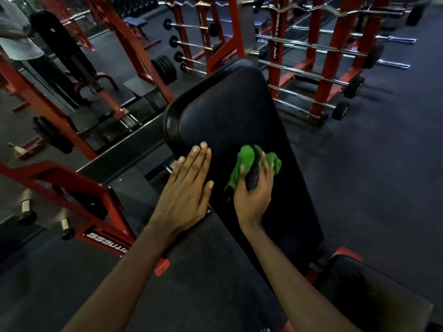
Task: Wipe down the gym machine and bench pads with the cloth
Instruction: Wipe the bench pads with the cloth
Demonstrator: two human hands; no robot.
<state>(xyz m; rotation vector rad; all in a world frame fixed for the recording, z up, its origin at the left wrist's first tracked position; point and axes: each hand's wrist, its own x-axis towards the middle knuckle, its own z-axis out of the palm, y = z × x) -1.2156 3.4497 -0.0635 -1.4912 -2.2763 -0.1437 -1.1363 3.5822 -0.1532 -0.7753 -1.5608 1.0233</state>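
Observation:
A long black back pad [230, 111] of an inclined bench runs up the middle of the view, with the black seat pad [374, 291] at the lower right. My right hand [254, 195] grips a bunched green cloth [247, 161] together with a dark object and holds it against the pad. My left hand [189, 188] lies flat with straight fingers on the pad's left edge.
A red machine frame [72, 188] stands close at the left. Red racks with barbells [311, 75] rise behind and to the right of the bench. A person [21, 44] stands at the far left. Dark rubber floor [383, 164] spreads to the right.

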